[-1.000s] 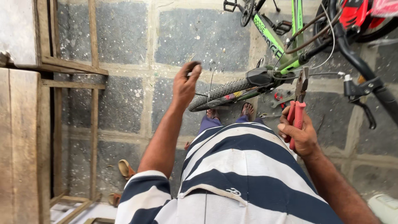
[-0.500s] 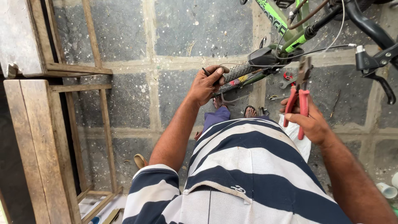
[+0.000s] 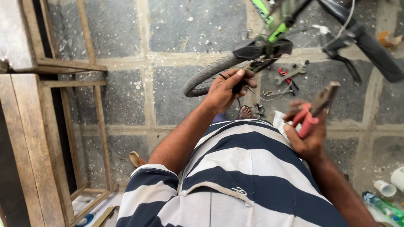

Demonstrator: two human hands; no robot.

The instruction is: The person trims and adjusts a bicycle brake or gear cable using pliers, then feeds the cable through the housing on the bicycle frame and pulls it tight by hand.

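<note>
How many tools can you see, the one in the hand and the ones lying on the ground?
Red-handled pliers in the right hand: 1
Grey wrench on the floor: 1
Small red-handled tool beside the wrench: 1
Total: 3
The left hand grips the bicycle tyre, not a tool.

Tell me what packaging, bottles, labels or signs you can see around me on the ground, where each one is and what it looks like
Plastic bottle: lying on the paving at bottom right, clear green with a blue cap end.
Small cup: just above the bottle, pale, round, on its side.
White container: at the right edge, only partly in view.
Torn cardboard scrap: top right by the bicycle, tan.
No signs or screens in view; any label print is too small to tell.
</note>
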